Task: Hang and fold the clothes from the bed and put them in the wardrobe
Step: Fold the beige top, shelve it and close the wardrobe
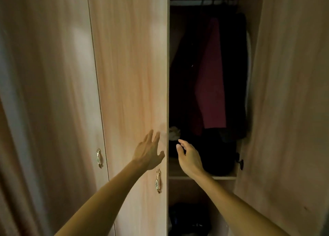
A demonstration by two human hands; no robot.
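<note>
I face a light wooden wardrobe whose right door (288,93) stands swung open. Inside, dark clothes and a maroon garment (211,79) hang from a rail (204,2). Below them a dark heap of clothes (213,157) lies on a shelf (222,177), with a pale bundle (173,132) at its left. My left hand (148,153) is spread with straight fingers in front of the shut middle door (131,75), near its right edge. My right hand (188,157) reaches toward the opening, fingers loosely bent, holding nothing.
An ornate handle (158,181) sits low on the middle door and another handle (99,157) on the left door. A lower compartment (188,221) holds dark items. A dark knob (241,162) sticks out at the open door's inner edge.
</note>
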